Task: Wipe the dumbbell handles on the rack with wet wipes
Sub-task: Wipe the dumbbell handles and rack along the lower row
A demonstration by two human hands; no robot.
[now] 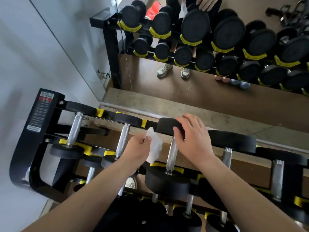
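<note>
A black rack [31, 148] holds several black dumbbells with silver knurled handles on yellow cradles. My left hand [137, 149] pinches a white wet wipe [154, 146], which hangs between the second handle [123, 141] and the third handle [172, 153] from the left. My right hand [192, 136] grips the far black head [167, 126] of the third dumbbell, thumb on its near face and fingers over its top. The wipe hangs just left of the third handle; I cannot tell whether it touches it.
A wall mirror [167, 77] behind the rack reflects the dumbbells, my shoes and my hands. A white wall stands at the left. Heavier dumbbells [232, 143] continue to the right, and a lower tier [187, 215] of dumbbells sits near my body.
</note>
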